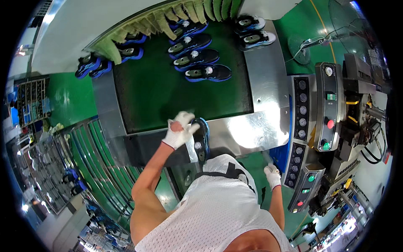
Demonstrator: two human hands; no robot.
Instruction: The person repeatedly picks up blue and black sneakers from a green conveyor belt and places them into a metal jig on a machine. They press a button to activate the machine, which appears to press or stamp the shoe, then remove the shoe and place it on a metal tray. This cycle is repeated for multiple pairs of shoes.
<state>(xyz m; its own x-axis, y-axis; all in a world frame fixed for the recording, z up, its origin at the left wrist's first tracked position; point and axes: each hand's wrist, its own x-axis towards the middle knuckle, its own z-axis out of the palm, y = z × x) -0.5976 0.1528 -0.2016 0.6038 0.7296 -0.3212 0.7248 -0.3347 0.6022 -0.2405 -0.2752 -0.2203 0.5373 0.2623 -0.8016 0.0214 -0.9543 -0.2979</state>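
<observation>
My left hand [180, 131], in a white glove with some bare skin showing, is at the near edge of the green conveyor belt. Its fingers are apart, and one reaches over the side of a black and blue sneaker [202, 133]. That sneaker lies lengthwise on the metal ledge [239, 132], just in front of my body. Low on the right, my right hand [272, 173], also gloved in white, hangs beside the machine's blue side panel. Its fingers are curled, with a blurred pale streak above them; what they hold, if anything, is unclear.
Several black and blue sneakers [208, 72] lie on the belt [168, 96], below a green strip curtain [157, 21]. White and black sneakers [258, 38] rest on the right metal edge, blue ones [88, 65] on the left. Control panels [327, 107] stand right, metal rails [94, 147] left.
</observation>
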